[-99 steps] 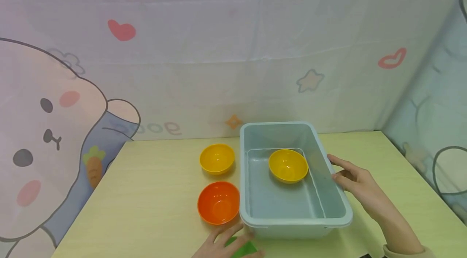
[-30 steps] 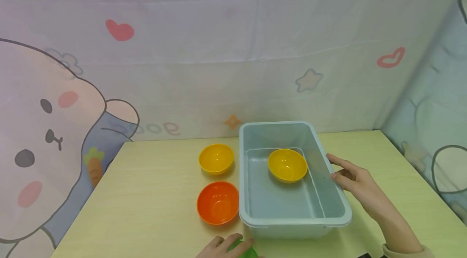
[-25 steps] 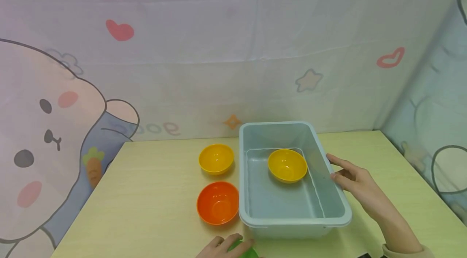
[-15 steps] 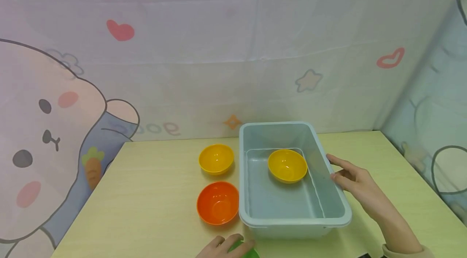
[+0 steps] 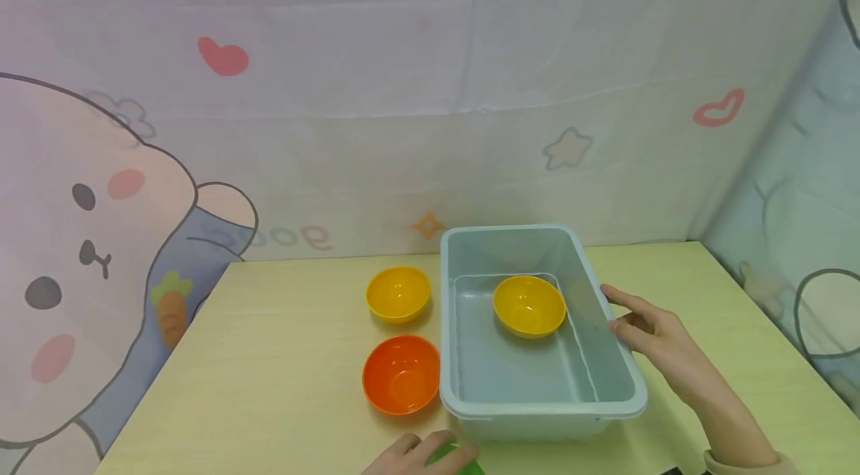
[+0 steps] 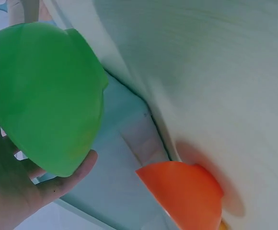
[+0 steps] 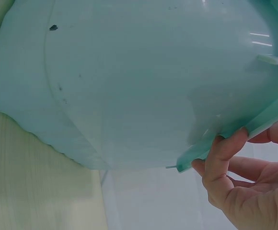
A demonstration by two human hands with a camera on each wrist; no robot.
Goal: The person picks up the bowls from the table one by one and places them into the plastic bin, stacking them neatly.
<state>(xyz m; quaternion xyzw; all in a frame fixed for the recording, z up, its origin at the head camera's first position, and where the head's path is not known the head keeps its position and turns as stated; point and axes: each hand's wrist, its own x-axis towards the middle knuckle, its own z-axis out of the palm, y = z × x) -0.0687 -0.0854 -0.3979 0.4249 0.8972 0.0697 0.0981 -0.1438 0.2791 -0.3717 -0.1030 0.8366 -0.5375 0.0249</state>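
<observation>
At the bottom edge of the head view my left hand holds a green bowl, its fingers bent over the rim; the frame cuts off part of both. In the left wrist view the fingers and thumb curve round the bowl's rim. An orange bowl stands just beyond it, beside a light blue plastic tub. Behind the orange one is a yellow bowl. Another yellow bowl sits inside the tub. My right hand grips the tub's right rim, with curled fingers against the edge.
The tub stands on a pale wooden table, near its back edge. A printed cloth with hearts and a cartoon animal hangs behind and at the sides.
My left hand first lay spread over the green bowl; its fingers have since bent round it, and hand and bowl have shifted slightly right. The right hand, tub and other bowls stay put.
</observation>
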